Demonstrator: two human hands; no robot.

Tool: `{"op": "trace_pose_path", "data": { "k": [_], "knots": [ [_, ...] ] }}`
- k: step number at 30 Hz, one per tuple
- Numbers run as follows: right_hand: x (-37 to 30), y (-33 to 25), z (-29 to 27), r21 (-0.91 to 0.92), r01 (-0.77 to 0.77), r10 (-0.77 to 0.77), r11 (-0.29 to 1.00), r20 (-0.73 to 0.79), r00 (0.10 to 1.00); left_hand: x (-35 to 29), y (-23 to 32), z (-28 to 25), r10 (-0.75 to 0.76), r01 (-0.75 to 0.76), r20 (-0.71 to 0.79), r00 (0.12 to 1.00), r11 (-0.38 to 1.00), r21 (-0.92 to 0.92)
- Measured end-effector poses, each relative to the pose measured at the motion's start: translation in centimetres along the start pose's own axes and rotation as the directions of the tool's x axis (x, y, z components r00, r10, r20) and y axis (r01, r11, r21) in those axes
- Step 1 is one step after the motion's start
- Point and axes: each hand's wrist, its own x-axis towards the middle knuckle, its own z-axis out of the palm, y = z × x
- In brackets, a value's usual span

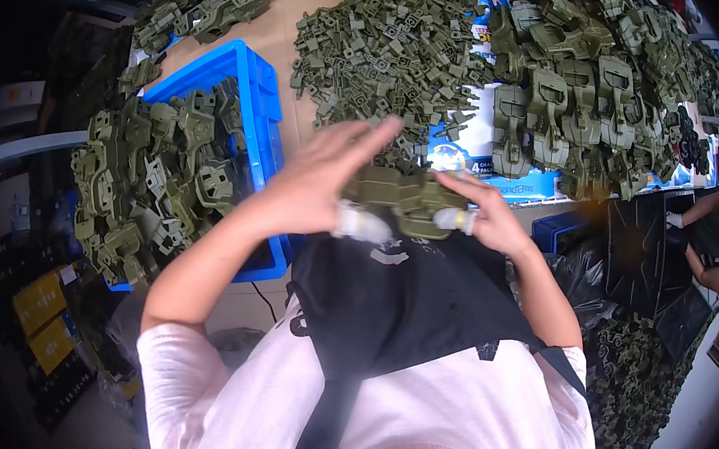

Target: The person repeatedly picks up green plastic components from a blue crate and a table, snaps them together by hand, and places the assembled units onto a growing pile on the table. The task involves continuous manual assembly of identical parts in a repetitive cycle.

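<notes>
In front of my black apron (404,304) is an olive-green moulded plastic part (416,197), blocky and stepped in shape. My right hand (495,220) grips its right end, with the fingers on top and the white-wrapped thumb at the near side. My left hand (317,175) is at the part's left end, slightly blurred. Its fingers are stretched out and apart, pointing up and to the right. The left thumb, also wrapped in white, lies close to the part's near edge; whether it touches cannot be made out.
Small olive-green pieces (381,53) are heaped on the cardboard-covered table beyond my hands. Larger green shells (572,98) are piled at the right. At the left, a blue crate (260,90) holds more green parts (161,167). Another person's arm (707,210) shows at far right.
</notes>
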Motion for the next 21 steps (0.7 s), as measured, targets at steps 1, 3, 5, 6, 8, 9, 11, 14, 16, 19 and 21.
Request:
{"op": "trace_pose_path", "data": {
  "k": [1, 3, 5, 6, 8, 9, 11, 14, 16, 19, 21],
  "knots": [
    [-0.7, 1.3, -0.4, -0.017, 0.030, -0.031, 0.999, -0.041, 0.999, -0.9, -1.1, -0.7, -0.053, 0.040, -0.076, 0.996, 0.984, -0.172],
    [-1.5, 2.6, -0.3, 0.238, -0.089, 0.084, 0.967, 0.031, 0.996, -2.8, -3.0, 2.1, -0.139, 0.153, 0.074, 0.987, 0.733, -0.662],
    [-1.3, 2.6, -0.4, -0.104, 0.000, 0.005, 0.995, 0.048, 0.999, -3.3, -2.6, 4.1, -0.203, 0.178, 0.055, 0.978, 0.662, -0.728],
    [-1.4, 2.5, -0.7, -0.275, 0.044, -0.027, 0.960, 0.065, 0.998, -3.5, -2.3, 4.9, -0.223, 0.138, -0.018, 0.975, 0.661, -0.737],
    [-1.1, 0.5, -1.9, -0.328, 0.003, -0.062, 0.945, -0.169, 0.984, -3.3, -1.5, 4.9, -0.279, 0.196, 0.008, 0.960, 0.654, -0.731],
    [-0.3, -2.1, -2.1, -0.331, -0.022, -0.080, 0.943, -0.290, 0.954, -3.1, -1.1, 4.9, -0.303, 0.222, 0.018, 0.953, 0.652, -0.725],
    [1.6, -5.5, 0.6, -0.333, 0.227, -0.298, 0.915, -0.182, 0.937, -2.8, -0.4, 5.5, -0.282, 0.178, -0.053, 0.958, 0.726, -0.664],
    [2.8, -8.1, 3.5, -0.459, 0.044, -0.001, 0.887, 0.094, 0.996, -2.8, 0.3, 5.5, -0.301, 0.185, -0.081, 0.950, 0.755, -0.629],
    [3.4, -7.2, 3.8, -0.419, -0.017, 0.105, 0.908, 0.188, 0.976, -2.9, 0.3, 5.8, -0.314, 0.198, -0.061, 0.947, 0.725, -0.659],
    [3.4, -5.0, 1.9, -0.093, 0.206, -0.187, 0.974, 0.177, 0.966, -2.8, 0.8, 5.7, -0.269, 0.166, -0.106, 0.957, 0.813, -0.558],
    [4.1, -4.1, 0.4, -0.007, 0.118, -0.111, 0.993, 0.279, 0.954, -2.2, 0.7, 5.7, -0.195, 0.079, -0.159, 0.968, 0.836, -0.543]
  ]
}}
